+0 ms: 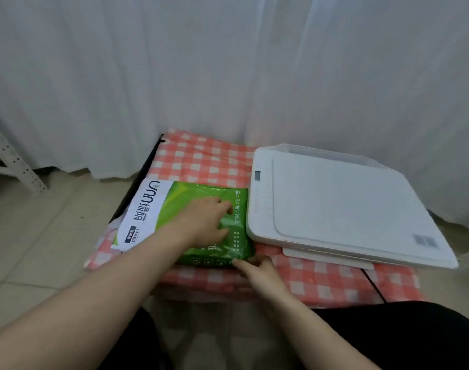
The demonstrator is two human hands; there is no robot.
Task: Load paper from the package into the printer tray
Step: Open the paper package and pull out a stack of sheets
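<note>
Your knees in dark trousers sit lowest, at six o'clock, and both bare forearms reach out over them to the low table with its red-and-white checked cloth. Your left hand lies flat on top of the green paper package, fingers spread loosely, gripping nothing. Your right hand touches the package's near corner, fingers part-curled; whether it pinches the wrapper, you can't tell. Just beside the package, at three o'clock from it, the white printer sits lid-down. White curtain hangs at twelve.
</note>
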